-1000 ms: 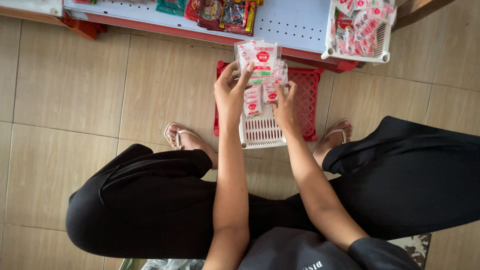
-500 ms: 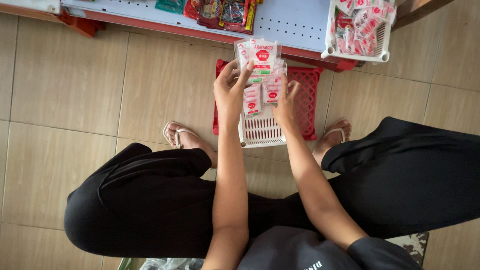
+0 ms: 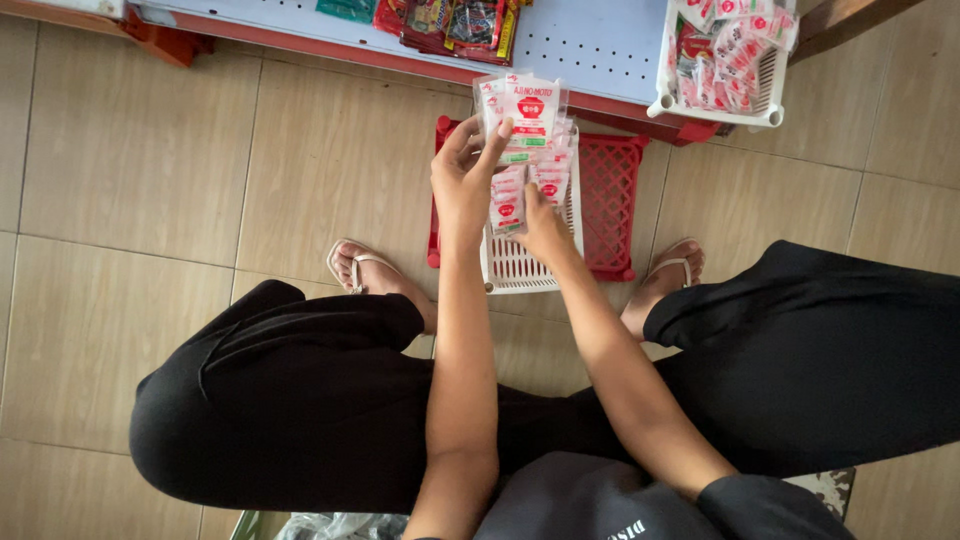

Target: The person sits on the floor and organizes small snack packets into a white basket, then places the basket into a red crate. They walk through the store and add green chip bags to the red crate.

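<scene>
A stack of small white-and-red sachets [image 3: 528, 115] is held above a white basket [image 3: 520, 268], which is set on a red basket [image 3: 610, 205] on the tiled floor [image 3: 150, 170]. The left hand [image 3: 465, 175] is closed around the left edge of the stack, with the fingertips laid over the front sachet. The right hand [image 3: 545, 225] is pinching the lower sachets from below, thumb against fingers.

The sachets are judged to be light, thin and soft, with a smooth film that can be slippery, so the stack may fan out or slide apart if it is squeezed only at 1 corner. A hold on both long edges, with the thumb pressed on the flat face, is thought to be safest.

The long axis of the stack is directed away from the person, toward the shelf [image 3: 600, 40]; the printed faces are turned up to the camera. A 2nd white basket [image 3: 765, 95] with similar sachets is seen on the shelf.
</scene>
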